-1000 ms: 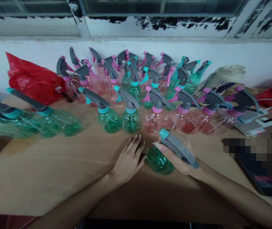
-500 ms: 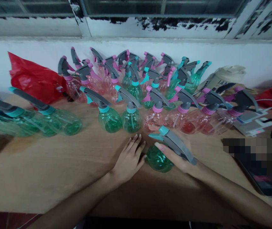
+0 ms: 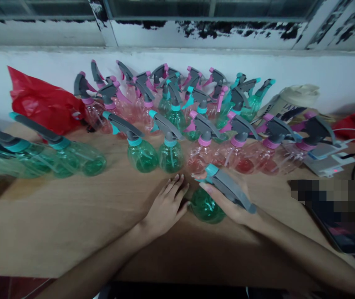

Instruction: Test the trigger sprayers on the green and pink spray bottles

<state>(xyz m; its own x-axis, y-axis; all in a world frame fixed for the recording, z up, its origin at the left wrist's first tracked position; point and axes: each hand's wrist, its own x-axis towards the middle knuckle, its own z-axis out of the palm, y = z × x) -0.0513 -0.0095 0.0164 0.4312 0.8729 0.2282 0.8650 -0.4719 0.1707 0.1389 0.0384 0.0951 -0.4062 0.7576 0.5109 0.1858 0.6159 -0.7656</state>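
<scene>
My right hand (image 3: 227, 203) is wrapped round the neck of a green spray bottle (image 3: 207, 205) with a grey and turquoise spray head, its thumb along the near side. The bottle is upright on the table, its nozzle pointing away to the left; the fingers on the far side are mostly hidden. My left hand (image 3: 166, 203) lies flat on the tabletop just left of that bottle, fingers spread, holding nothing. Beyond my hands stand two green spray bottles (image 3: 142, 155) and a row of pink spray bottles (image 3: 204, 155).
More green spray bottles (image 3: 93, 162) stand at the left. Several pink and green ones crowd along the wall, between a red plastic bag (image 3: 43, 104) and a beige cloth bag (image 3: 292, 101). A white power strip (image 3: 327, 166) and a dark phone (image 3: 329, 224) are at the right.
The turquoise trigger of the held bottle has drawn in towards its neck under my right hand's fingers. My left hand stays flat in the same place.
</scene>
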